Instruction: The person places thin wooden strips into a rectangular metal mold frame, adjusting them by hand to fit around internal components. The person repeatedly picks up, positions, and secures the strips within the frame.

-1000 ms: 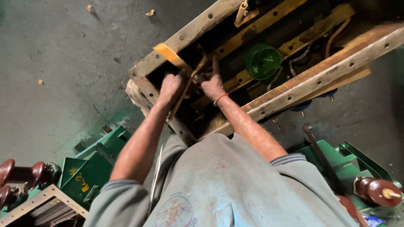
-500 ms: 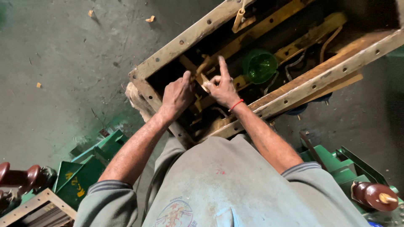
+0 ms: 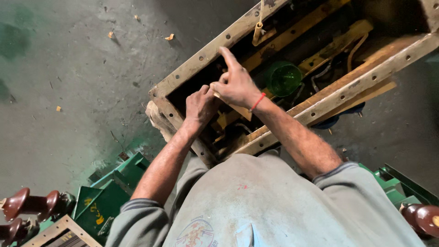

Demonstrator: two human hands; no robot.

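I look down into an open rectangular metal tank (image 3: 201, 59) with a drilled flange rim, standing on a concrete floor. Inside are yellowish insulating strips (image 3: 320, 50) and dark parts. My left hand (image 3: 200, 106) reaches into the near corner of the tank with fingers curled on something I cannot make out. My right hand (image 3: 235, 84), with a red thread at the wrist, pinches a pale flat strip (image 3: 238, 110) between thumb and fingers, forefinger stretched out. A green bowl (image 3: 283, 78) sits inside the tank just right of my right hand.
Green metal parts (image 3: 114, 192) lie at lower left and lower right (image 3: 393, 183). Brown ceramic insulators (image 3: 29, 203) sit at the lower left edge, another (image 3: 423, 219) at the lower right. Small scraps (image 3: 169, 37) dot the concrete floor.
My right hand has moved from low in the tank's corner up toward the rim and now pinches the pale strip with the forefinger extended. The left hand stays at the near corner.
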